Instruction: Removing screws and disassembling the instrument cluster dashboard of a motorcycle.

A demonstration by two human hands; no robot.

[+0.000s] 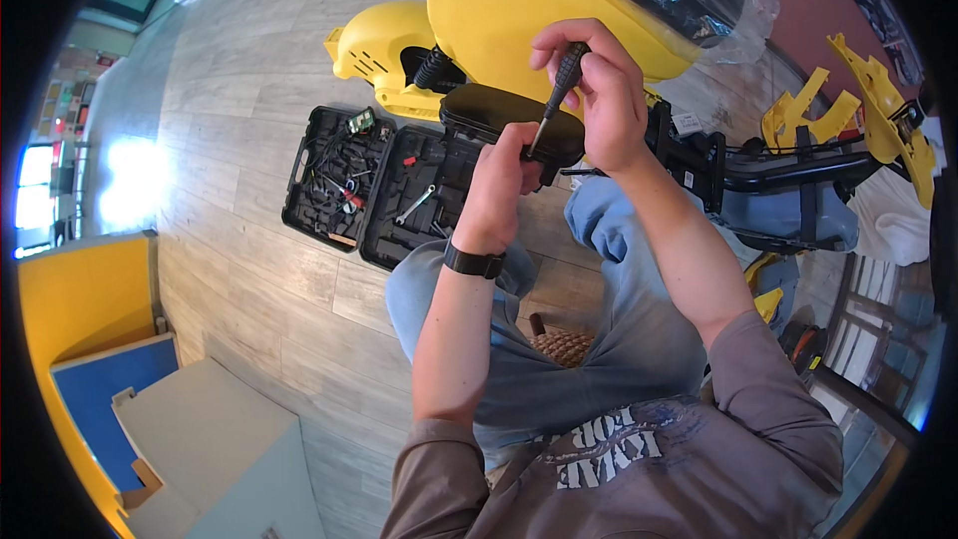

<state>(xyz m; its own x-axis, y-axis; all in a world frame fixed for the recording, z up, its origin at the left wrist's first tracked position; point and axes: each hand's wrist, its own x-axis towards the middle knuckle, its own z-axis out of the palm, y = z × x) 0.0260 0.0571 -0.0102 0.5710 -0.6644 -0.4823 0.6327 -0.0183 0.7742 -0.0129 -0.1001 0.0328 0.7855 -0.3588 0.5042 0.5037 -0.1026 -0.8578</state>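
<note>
My right hand (611,105) is closed around the black handle of a screwdriver (565,80), whose metal shaft slants down to the left. Its tip comes down beside the fingers of my left hand (499,180), at the near side of a black footboard-like panel (509,120). The fingers of my left hand are bent at this panel's edge, next to the screwdriver tip; what they pinch there is hidden. Behind the panel stands a large yellow vehicle body (529,10) with a black spring (431,68) at its left.
An open black tool case (339,175) lies on the floor to the left, with a wrench (416,204) and several loose tools. A black tube frame (768,180) and yellow panels (878,110) are at the right. Cardboard (210,429) stands at the lower left.
</note>
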